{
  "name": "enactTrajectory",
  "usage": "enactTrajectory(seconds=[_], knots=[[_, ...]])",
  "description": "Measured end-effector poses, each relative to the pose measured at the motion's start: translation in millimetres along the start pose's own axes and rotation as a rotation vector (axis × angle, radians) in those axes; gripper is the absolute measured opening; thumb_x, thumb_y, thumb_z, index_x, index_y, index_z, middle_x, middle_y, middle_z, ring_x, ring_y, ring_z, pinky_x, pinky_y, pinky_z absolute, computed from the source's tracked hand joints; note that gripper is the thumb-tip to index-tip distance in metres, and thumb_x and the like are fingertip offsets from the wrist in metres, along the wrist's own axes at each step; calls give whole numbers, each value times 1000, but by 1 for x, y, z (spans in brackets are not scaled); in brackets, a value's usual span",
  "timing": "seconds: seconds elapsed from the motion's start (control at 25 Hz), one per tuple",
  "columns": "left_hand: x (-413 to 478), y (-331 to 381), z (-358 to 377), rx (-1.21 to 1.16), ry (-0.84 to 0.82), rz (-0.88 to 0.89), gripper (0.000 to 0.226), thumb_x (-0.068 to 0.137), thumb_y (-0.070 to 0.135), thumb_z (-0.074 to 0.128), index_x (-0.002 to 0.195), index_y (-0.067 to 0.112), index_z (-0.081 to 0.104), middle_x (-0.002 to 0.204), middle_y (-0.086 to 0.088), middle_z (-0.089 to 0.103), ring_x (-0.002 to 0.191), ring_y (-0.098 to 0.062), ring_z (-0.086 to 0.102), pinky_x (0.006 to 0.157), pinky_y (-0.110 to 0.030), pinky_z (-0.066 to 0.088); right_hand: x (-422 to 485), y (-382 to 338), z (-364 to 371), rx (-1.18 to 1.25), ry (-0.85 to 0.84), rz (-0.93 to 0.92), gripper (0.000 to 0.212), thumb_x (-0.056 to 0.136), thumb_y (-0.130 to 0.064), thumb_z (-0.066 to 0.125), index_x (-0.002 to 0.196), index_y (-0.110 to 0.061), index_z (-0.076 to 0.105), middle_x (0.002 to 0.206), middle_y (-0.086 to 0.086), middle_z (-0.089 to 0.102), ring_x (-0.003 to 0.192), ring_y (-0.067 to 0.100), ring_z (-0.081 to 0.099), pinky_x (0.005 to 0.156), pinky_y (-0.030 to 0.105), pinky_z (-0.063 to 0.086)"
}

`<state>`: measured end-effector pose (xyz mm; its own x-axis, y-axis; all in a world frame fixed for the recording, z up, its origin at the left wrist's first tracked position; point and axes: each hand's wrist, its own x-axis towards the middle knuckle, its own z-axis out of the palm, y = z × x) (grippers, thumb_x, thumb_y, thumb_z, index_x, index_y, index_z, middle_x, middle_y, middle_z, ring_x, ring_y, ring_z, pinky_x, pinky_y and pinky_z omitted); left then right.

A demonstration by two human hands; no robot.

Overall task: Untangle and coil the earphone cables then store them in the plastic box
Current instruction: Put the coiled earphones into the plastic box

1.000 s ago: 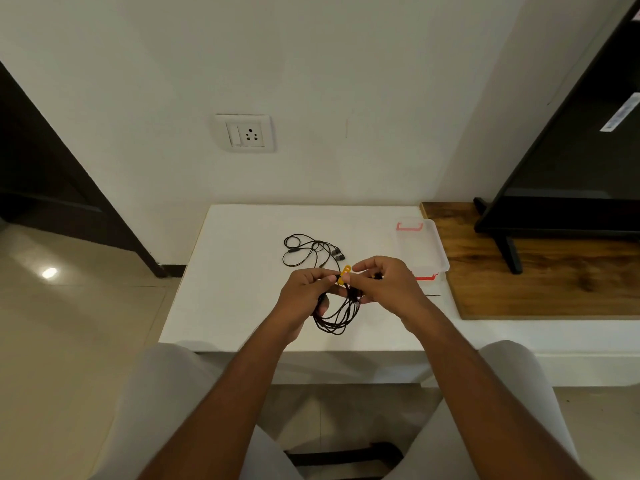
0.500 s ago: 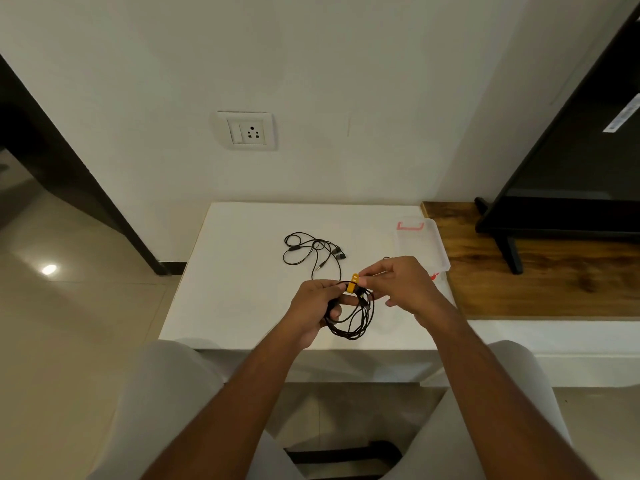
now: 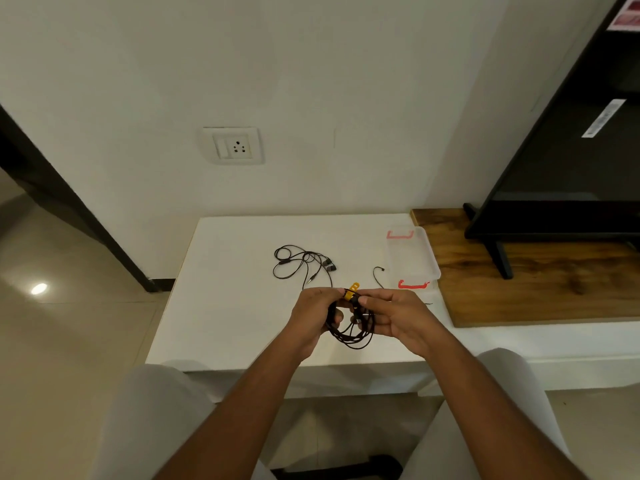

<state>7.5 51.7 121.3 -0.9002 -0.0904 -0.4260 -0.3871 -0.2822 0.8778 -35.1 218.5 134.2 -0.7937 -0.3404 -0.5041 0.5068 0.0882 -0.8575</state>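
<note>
- The left hand (image 3: pixel 310 318) is at the centre of the frame, just below the middle. Its fingers are curled round the left side of a coiled cable (image 3: pixel 354 337), gripping it.
- The right hand (image 3: pixel 398 317) faces it from the right. Its thumb and forefinger pinch the top of the same coil, and the other fingers are bent behind the loops.
- The coiled cable is black and hangs as a bunch of loops between the two hands, above the near edge of the table (image 3: pixel 225 306).
- A yellow tie (image 3: pixel 351 292) sits at the top of the coil, between the fingertips of both hands, with one end sticking up.
- A loose cable (image 3: pixel 304 263), also black, lies uncoiled on the table above the hands, towards the wall. Its earbuds are at its right end.
- The plastic box (image 3: pixel 420 251) is clear with red clips. It sits at the right edge of the table, up and right of the hands, apart from both cables.
- A short wire (image 3: pixel 376 276) curls on the table just left of the box.
- A wooden board (image 3: pixel 519 289) lies to the right of the table, with a black stand (image 3: pixel 498 258) on it.
- A wall socket (image 3: pixel 233 146) is on the white wall, upper left of centre.
</note>
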Motion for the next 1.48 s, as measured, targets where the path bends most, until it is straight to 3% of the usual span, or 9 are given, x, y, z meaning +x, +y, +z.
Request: enactTrajectory(seconds=[0.2, 0.48, 0.56, 0.72, 0.88, 1.04, 1.16, 1.32, 1.48], knots=[[42, 35, 39, 107, -121, 41, 28, 100, 5, 41, 95, 0, 68, 81, -10, 68, 52, -13, 55, 49, -21, 45, 22, -38, -43, 43, 77, -41, 23, 86, 1, 68, 109, -1, 69, 97, 21, 73, 74, 25, 73, 64, 29, 60], [169, 85, 110, 511, -78, 135, 18, 94, 5, 57, 103, -4, 69, 80, -16, 69, 64, -22, 63, 57, -27, 51, 106, -108, -124, -22, 250, -137, 27, 85, 4, 68, 112, 2, 68, 100, 19, 73, 82, 29, 74, 73, 32, 62], [203, 80, 121, 777, -32, 186, 16, 90, 9, 63, 98, 2, 74, 89, -17, 72, 69, -23, 60, 58, -27, 46, 134, -106, -133, -171, 352, -164, 31, 83, 3, 71, 113, 1, 69, 100, 18, 74, 81, 27, 74, 75, 32, 61], [238, 60, 129, 1302, 34, 244, 15, 85, 17, 67, 97, 11, 73, 92, -9, 72, 84, -28, 69, 67, -32, 51, 165, -78, -136, -703, 496, -242, 25, 89, -5, 67, 114, -5, 71, 101, 12, 72, 76, 17, 65, 57, 6, 50], [245, 56, 133, 1561, 48, 306, 13, 85, 7, 63, 98, 6, 64, 98, -12, 65, 92, -32, 66, 65, -30, 44, 181, -65, -132, -1054, 467, -299, 20, 94, -7, 60, 111, -6, 71, 104, 10, 70, 89, 22, 66, 80, 29, 57], [246, 55, 133, 1637, 34, 344, 16, 83, 2, 64, 97, 8, 66, 97, -10, 68, 88, -30, 67, 65, -30, 45, 187, -66, -123, -1488, 381, -232, 21, 96, -11, 58, 115, -14, 67, 100, 5, 67, 89, 19, 64, 71, 25, 48], [244, 57, 132, 1631, 22, 381, 17, 82, 5, 67, 98, 11, 68, 96, -8, 69, 86, -28, 68, 66, -30, 46, 185, -70, -121, -1742, 443, -381, 28, 93, -28, 64, 120, -21, 61, 107, 4, 66, 106, 20, 59, 87, 31, 45], [241, 51, 128, 1604, 3, 455, 20, 83, 8, 66, 102, 13, 70, 100, -8, 68, 88, -29, 66, 70, -31, 48, 177, -83, -129, -1640, 496, -404, 23, 89, -39, 68, 110, -30, 67, 106, -5, 67, 105, 16, 56, 90, 31, 41], [238, 38, 120, 1501, -33, 503, 26, 86, 5, 62, 108, 17, 70, 110, -6, 67, 100, -26, 62, 77, -29, 46, 176, -77, -136, -1765, 500, -338, 13, 93, -30, 63, 94, -28, 75, 86, -11, 71, 77, 9, 62, 77, 25, 48]])
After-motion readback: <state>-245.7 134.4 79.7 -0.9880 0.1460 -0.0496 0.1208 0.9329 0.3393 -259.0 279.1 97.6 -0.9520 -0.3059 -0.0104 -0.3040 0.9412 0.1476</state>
